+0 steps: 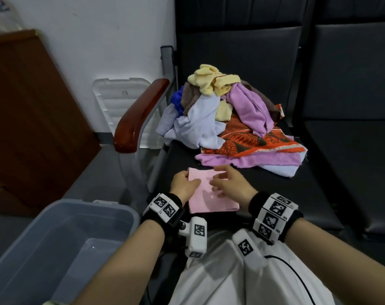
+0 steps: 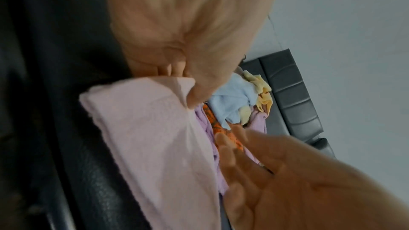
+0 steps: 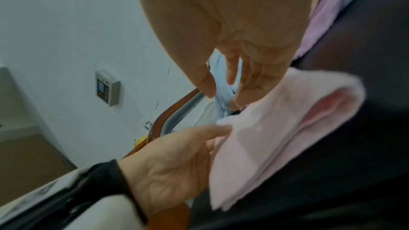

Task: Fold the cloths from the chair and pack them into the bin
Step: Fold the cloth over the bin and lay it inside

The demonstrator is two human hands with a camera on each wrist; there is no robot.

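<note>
On the chair seat, most of the job is still ahead.
The bin looks empty and the heap of cloths lies unfolded, while the left hand pinches the folded pink cloth at its edge; the right hand hovers over it, fingers loosely spread.

Both bare forearms reach forward, each wrist wrapped in a black band carrying white blocks printed with black square markers. The left hand lies palm down, its thumb and fingers closed on the edge of the folded pale pink cloth. The right hand hovers just beside it with fingers spread and loosely bent, their tips touching the top of the same cloth.
</note>
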